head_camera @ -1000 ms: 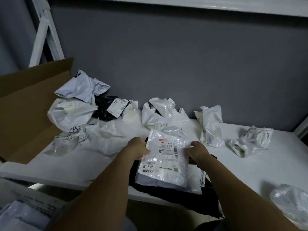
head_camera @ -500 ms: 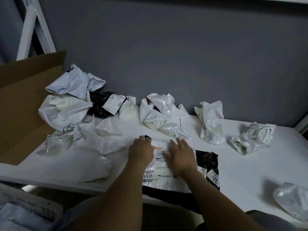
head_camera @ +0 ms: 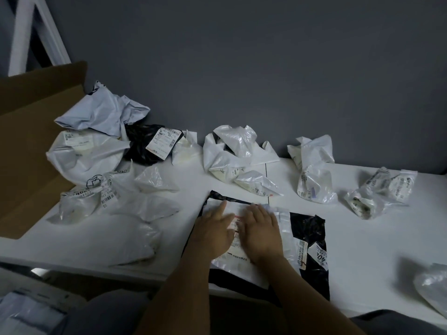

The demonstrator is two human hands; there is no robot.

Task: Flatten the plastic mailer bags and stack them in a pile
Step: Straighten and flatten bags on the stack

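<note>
A white labelled mailer bag (head_camera: 283, 221) lies flat on top of a pile at the table's front edge, over a black mailer bag (head_camera: 309, 228). My left hand (head_camera: 214, 232) and my right hand (head_camera: 262, 232) press down on the white bag side by side with fingers straight. Several crumpled white bags lie further back: a cluster at the left (head_camera: 89, 153), one in the middle (head_camera: 232, 151), one to the right (head_camera: 314, 177) and a clear one (head_camera: 377, 194) at far right. A crumpled black bag (head_camera: 142, 146) with a label sits behind at the left.
A brown cardboard box flap (head_camera: 29, 131) stands at the left edge of the white table (head_camera: 362, 250). Another crumpled clear bag (head_camera: 433, 286) lies at the front right. A grey wall runs behind the table.
The white bag was held up in both hands, then laid on the pile. Both hands now press flat on it, close together.
</note>
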